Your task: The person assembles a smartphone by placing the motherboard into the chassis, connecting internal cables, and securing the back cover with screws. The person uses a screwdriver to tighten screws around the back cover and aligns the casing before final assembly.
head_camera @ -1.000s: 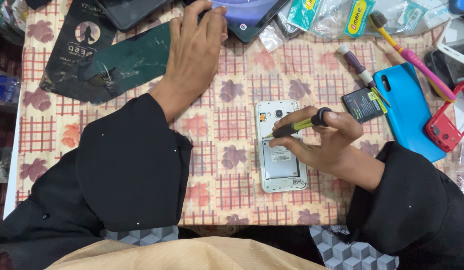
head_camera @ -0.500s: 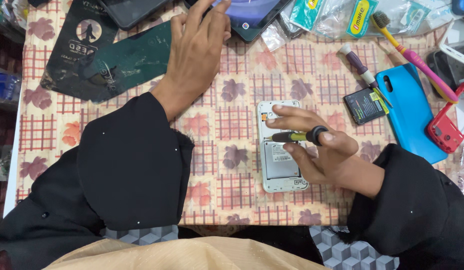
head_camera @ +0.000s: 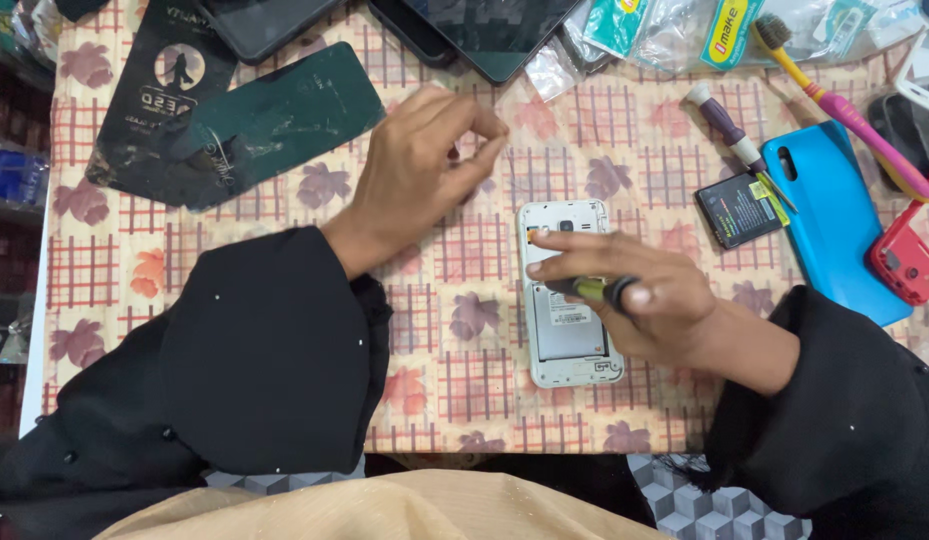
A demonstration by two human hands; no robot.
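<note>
A white phone (head_camera: 564, 350) lies face down with its back cover off, on a checked floral tablecloth (head_camera: 284, 320). My right hand (head_camera: 634, 295) rests over the phone and grips a small yellow-and-black screwdriver (head_camera: 596, 289), index finger stretched toward the phone's top edge. My left hand (head_camera: 424, 165) hovers above the cloth left of the phone, thumb and fingertips pinched together; whether something tiny sits between them is too small to tell. Black sleeves cover both arms.
A loose black battery (head_camera: 740, 208) and a purple-handled screwdriver (head_camera: 729, 125) lie right of the phone. Further right are a blue phone cover (head_camera: 834, 215), a red phone (head_camera: 904, 258) and a pink toothbrush (head_camera: 844, 105). Dark green covers (head_camera: 274, 125) and dark phones (head_camera: 484, 30) lie at the back.
My left hand has pulled back from the dark phone at the far edge toward the white phone, fingers now pinched. My right hand has lowered the screwdriver onto the phone.
</note>
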